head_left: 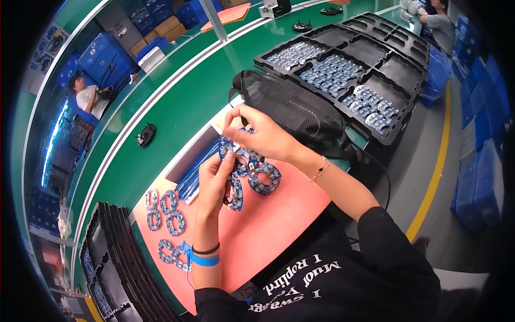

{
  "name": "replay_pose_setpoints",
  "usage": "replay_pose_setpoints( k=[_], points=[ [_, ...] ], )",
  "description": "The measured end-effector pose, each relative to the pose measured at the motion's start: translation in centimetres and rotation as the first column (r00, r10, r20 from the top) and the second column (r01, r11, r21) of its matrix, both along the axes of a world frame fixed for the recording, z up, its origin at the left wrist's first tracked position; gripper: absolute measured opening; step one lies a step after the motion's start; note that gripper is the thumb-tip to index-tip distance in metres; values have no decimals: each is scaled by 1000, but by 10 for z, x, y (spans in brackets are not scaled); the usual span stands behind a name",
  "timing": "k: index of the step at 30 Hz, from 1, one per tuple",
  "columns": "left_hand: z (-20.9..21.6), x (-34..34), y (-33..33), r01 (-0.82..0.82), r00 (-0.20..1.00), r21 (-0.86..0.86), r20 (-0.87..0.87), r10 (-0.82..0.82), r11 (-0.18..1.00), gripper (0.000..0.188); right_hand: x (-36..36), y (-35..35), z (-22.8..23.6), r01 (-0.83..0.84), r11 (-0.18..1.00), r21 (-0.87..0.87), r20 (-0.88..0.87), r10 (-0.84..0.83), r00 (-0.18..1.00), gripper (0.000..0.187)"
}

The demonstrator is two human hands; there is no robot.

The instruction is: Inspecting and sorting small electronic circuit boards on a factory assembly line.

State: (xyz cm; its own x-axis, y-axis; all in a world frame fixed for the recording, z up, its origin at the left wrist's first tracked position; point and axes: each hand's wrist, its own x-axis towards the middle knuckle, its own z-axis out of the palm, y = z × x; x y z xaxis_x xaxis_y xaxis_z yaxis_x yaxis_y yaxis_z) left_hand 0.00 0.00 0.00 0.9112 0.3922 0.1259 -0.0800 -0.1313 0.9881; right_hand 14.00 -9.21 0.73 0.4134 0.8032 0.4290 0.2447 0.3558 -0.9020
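So the left hand (213,180) is pinching a cluster of blue figure-eight circuit boards (265,178) above a pink mat (284,214). The right hand (232,135) is bunching its fingertips at the cluster's top end, can't tell if they're really gripping. Loose figure-eight boards (173,213) are lying left of the grip, and a black mesh bag (289,102) is sitting just beyond it.

wide fisheye view from the head, downward, close above the pink mat (260,225)
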Motion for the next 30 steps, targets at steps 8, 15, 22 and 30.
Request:
replay_pose_setpoints(
  k=[8, 15, 22, 30],
  points=[
    [-1, 9, -21, 52, 981, -207, 193, -12, 977, 32, 12, -8, -11, -266, 887, 378, -668, 460, 585, 38],
    [-13, 15, -7, -208, 971, -345, 39, 235, 915, 30, 15, -6, -22, 120, 991, 52, -652, -58, 756, 15],
    [-23, 21, -23, -299, 952, -329, -40, 304, 896, 28, -2, 23, -21, 385, 899, 208, -475, -252, 844, 9],
    [-31, 24, -28, -243, 958, -545, -7, 285, 802, 28, -12, 36, -25, 455, 872, 179, -447, -339, 828, 13]
  ],
)
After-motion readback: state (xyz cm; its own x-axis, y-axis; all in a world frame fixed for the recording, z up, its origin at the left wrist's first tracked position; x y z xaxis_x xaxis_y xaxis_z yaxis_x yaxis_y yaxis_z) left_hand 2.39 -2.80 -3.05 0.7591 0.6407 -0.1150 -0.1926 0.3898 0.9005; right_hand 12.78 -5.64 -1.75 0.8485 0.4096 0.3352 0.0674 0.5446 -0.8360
